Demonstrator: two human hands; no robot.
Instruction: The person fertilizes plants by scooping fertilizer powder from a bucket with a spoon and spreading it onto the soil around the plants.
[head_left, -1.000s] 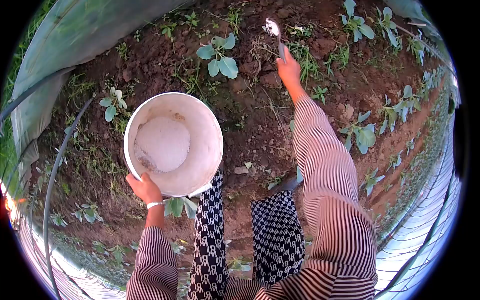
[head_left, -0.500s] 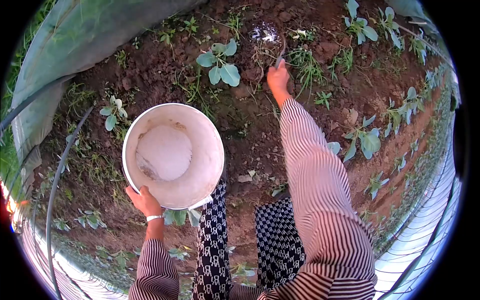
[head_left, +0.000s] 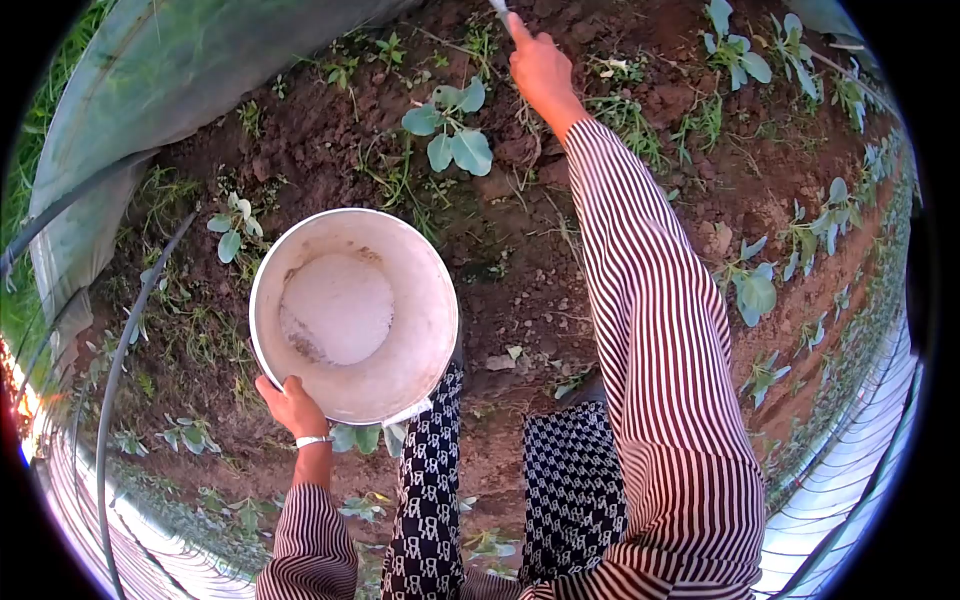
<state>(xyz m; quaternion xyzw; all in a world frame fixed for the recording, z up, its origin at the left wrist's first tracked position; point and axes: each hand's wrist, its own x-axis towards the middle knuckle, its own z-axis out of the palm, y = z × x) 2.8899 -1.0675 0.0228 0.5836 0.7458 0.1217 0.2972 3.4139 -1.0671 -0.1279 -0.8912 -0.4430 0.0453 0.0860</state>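
Note:
My left hand (head_left: 296, 410) grips the lower left rim of a round white bucket (head_left: 415, 290), thumb over the edge. The bucket tilts toward me, and white granular material (head_left: 345, 308) covers its bottom. At the top edge of the view, my right hand (head_left: 543, 72) is closed around a thin grey-white handled tool (head_left: 502, 8). The tool's far end is outside the frame, so I cannot make out its kind. Below and left of that hand grows a broad-leaved, cabbage-like seedling (head_left: 450, 130) in brown soil (head_left: 510, 225).
Other leafy seedlings (head_left: 755, 290) stand in rows to the right. Weeds (head_left: 630, 125) grow between them. Plastic sheeting (head_left: 190, 70) and dark bent hoops (head_left: 125, 340) edge the left side. My patterned trouser legs (head_left: 425, 500) are below the bucket.
My right hand has moved up, away from me, taking the tool mostly out of view. The white patch on the soil is no longer visible. The bucket stays in my left hand.

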